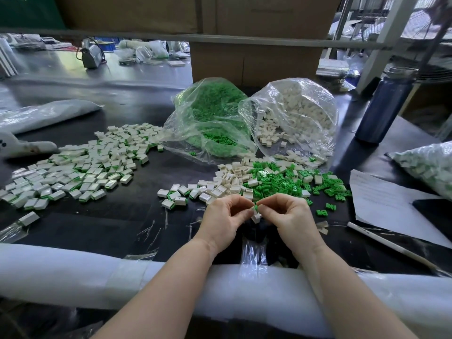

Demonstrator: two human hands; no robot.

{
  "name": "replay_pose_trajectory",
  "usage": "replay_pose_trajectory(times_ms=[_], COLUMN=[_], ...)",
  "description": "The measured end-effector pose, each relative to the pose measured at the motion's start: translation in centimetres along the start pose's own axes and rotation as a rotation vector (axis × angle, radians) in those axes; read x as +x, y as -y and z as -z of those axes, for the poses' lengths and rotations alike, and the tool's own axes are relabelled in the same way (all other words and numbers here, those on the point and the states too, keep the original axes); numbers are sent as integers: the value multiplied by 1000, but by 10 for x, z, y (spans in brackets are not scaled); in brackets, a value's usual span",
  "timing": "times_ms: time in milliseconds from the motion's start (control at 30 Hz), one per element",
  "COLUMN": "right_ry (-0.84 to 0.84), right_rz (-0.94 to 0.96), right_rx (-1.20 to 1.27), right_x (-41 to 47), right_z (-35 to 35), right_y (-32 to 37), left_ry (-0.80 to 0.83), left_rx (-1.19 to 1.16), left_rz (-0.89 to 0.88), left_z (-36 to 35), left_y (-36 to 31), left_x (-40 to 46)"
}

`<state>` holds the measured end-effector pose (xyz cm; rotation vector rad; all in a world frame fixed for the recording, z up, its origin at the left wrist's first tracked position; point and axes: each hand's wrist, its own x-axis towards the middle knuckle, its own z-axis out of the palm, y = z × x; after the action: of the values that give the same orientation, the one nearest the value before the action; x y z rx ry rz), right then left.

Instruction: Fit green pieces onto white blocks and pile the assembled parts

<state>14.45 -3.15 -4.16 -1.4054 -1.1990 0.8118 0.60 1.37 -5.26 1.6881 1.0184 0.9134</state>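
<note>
Head view, looking down at a dark table [127, 226] with a white foam edge [73, 272] along its near side.

Near the centre, slightly toward 5 o'clock, two bare hands meet. The left hand [221, 220] and the right hand [287, 216] have curled fingers, and their fingertips come together on one small part: a white block [255, 217] with a green piece [256, 208] at its top. Both hands pinch it just above the table.

Just beyond the hands, toward 1 o'clock, lies a loose heap of green pieces [288, 182] mixed with white blocks [230, 178]. A few assembled parts [175, 195] sit just left of that heap.

At 9 o'clock, a broad pile of assembled parts [80, 167] spreads across the table, white with green edges showing.

At 12 o'clock, two clear plastic bags lie open toward the person: the green bag [210, 118] holds green pieces, and the white bag [296, 113], touching it on the right, holds white blocks spilling out.

At 2 o'clock stands a dark blue bottle [386, 104]. At 3 o'clock lie a sheet of paper [386, 204] and another filled bag [428, 167]. A white stick [391, 245] lies at 4 o'clock. Cardboard boxes [256, 59] rise behind the bags.
</note>
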Motion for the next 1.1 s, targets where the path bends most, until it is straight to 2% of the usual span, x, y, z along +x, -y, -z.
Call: replay_pose_trajectory(times_ms=[333, 667, 900, 1033, 1100], right_ry=[3, 73, 25, -26, -13], right_rz=[21, -18, -47, -38, -22], right_rx=[-30, -53, 65, 81, 7], right_x=[-2, -2, 0, 0, 0], right_z=[1, 2, 1, 1, 0], right_y=[1, 0, -2, -3, -4], left_ry=[-3, 90, 82, -4, -41], left_rx=[35, 43, 61, 46, 36], left_rz=[-20, -50, -65, -25, -2], left_z=[-3, -2, -3, -3, -2], left_y=[-1, 0, -2, 0, 1], left_x=[-2, -4, -5, -3, -2])
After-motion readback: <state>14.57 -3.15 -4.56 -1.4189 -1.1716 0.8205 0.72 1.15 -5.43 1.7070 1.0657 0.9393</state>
